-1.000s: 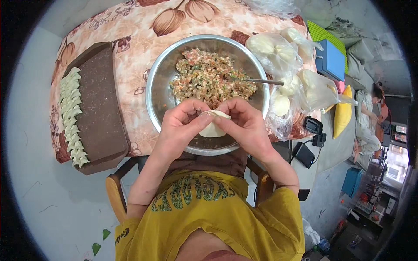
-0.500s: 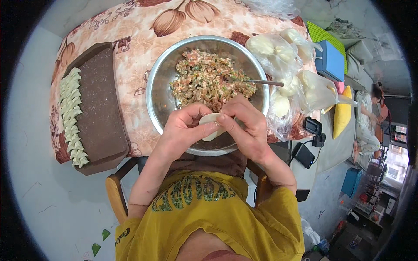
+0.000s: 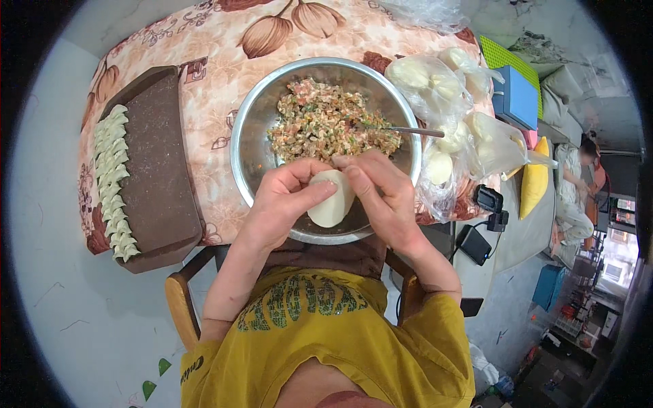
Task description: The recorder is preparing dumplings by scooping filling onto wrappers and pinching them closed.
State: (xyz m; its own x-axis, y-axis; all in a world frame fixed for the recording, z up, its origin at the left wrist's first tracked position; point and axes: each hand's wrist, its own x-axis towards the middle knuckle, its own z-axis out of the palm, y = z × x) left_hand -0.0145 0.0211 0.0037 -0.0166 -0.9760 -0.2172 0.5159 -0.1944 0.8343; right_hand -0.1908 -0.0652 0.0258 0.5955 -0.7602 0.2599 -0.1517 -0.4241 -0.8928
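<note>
Dough piece has turned, showing more face; left hand and right hand pinch its upper part, near the counter front edge. Probably soft, light, tearable: hold the rim.

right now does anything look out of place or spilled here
Mildly: the near end of the brown tray seems to stick out past the edge of the patterned tablecloth, so it looks overhung. Nothing looks clearly spilled: the filling is heaped inside the metal bowl.
</note>
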